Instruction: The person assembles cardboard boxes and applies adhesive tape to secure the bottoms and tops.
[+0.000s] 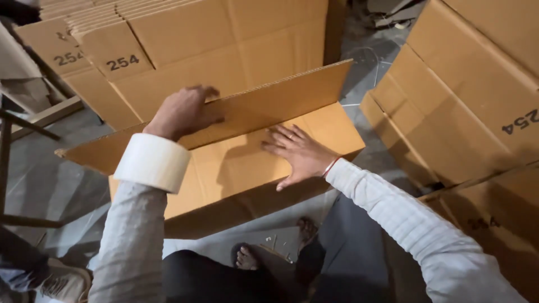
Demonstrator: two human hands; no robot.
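A person stands over a brown cardboard box (236, 163) held in front of them above the floor (56, 168), its long flap raised on the far side. The left hand (184, 112) curls over the top edge of that upright flap, fingers (206, 92) bent and close together, hooked across the corrugated rim; a roll of white tape (152, 161) sits around the left wrist like a wide bracelet. The right hand (296, 152) lies flat on the inner panel of the box, palm down, fingers (281, 137) spread and pointing left, pressing on the cardboard. A thin red band shows at the right wrist, where the pale grey sleeve (404, 219) begins.

The box hangs roughly level with the person's waist, its near edge in shadow above their bare feet (247, 259), which rest on a pale sheet with small scraps on it.

Beyond the box, a stack of flattened cartons (168, 50) lies tilted, with dark printed marks on the flaps at the left. To the right stands another pile of large cartons (466, 95), well apart from the hands. At the far left, dark metal legs (7, 157) of some frame cross the grey floor.
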